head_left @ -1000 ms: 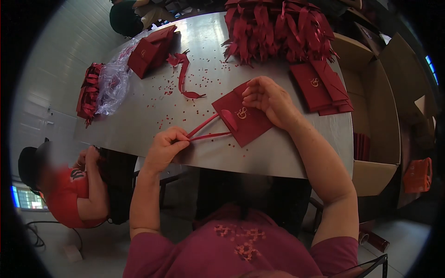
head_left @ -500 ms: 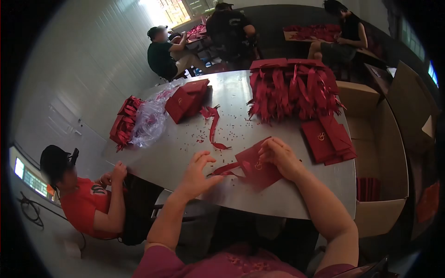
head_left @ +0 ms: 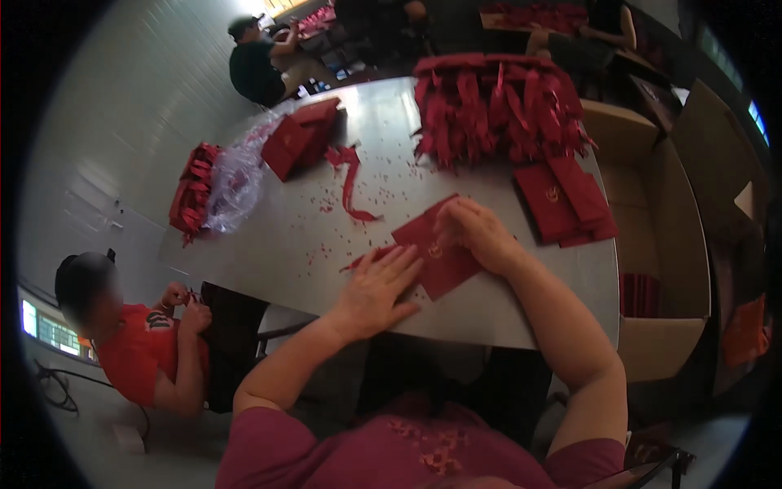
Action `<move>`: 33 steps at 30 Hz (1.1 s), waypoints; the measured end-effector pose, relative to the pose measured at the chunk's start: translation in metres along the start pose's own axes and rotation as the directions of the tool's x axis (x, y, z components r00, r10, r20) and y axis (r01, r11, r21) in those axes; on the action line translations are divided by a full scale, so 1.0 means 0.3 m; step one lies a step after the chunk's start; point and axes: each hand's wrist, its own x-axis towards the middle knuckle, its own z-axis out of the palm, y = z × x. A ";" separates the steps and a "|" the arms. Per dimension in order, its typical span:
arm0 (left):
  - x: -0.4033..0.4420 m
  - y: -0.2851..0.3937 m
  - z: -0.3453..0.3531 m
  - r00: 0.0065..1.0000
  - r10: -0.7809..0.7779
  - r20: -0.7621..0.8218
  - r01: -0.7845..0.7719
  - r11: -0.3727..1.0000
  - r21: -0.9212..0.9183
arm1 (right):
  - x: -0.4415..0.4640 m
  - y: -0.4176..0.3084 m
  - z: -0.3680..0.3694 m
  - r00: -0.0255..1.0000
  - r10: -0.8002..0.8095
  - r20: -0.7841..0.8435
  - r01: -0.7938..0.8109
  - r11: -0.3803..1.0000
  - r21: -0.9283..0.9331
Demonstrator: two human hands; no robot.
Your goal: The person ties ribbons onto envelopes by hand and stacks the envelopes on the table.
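Observation:
A dark red bag (head_left: 450, 266) with a gold emblem lies flat near the front edge of the metal table. My left hand (head_left: 376, 292) rests palm down over the bag's ribbon handles and its left edge, fingers stretched out. Part of the red ribbon (head_left: 358, 260) pokes out beyond those fingertips. My right hand (head_left: 479, 234) lies on the upper right part of the bag, fingers loosely bent and partly covering the emblem; it grips nothing that I can see.
Ribboned bags (head_left: 501, 106) are stacked at the back, flat bags (head_left: 560, 200) at the right beside an open carton (head_left: 664, 334). A loose ribbon (head_left: 350, 187), plastic wrap (head_left: 236, 183) and more bags (head_left: 297, 138) lie left. A person in red (head_left: 142, 350) sits at the left.
My left hand has let go of the ribbon handles and now lies flat over them at the bag's edge. My right hand has stayed on the bag. The camera view has shifted.

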 end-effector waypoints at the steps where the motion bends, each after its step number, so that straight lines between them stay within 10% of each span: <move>1: -0.017 -0.002 0.003 1.000 -0.020 0.007 0.020 0.999 -0.038 | 0.003 -0.004 -0.001 1.000 -0.013 -0.008 0.013 1.000 -0.026; 6: -0.055 -0.048 0.013 0.974 -0.161 -0.161 0.086 0.915 -0.395 | 0.006 -0.016 0.005 1.000 0.029 -0.008 -0.030 0.995 -0.090; 13: 0.111 -0.053 -0.037 0.960 0.079 -0.268 -0.120 0.983 -0.139 | 0.008 -0.008 0.009 1.000 0.011 0.013 -0.009 0.995 -0.097; 33: 0.311 -0.114 -0.081 0.951 0.248 0.186 -0.167 0.916 -0.366 | -0.005 -0.025 0.010 1.000 0.021 0.005 -0.020 0.992 -0.126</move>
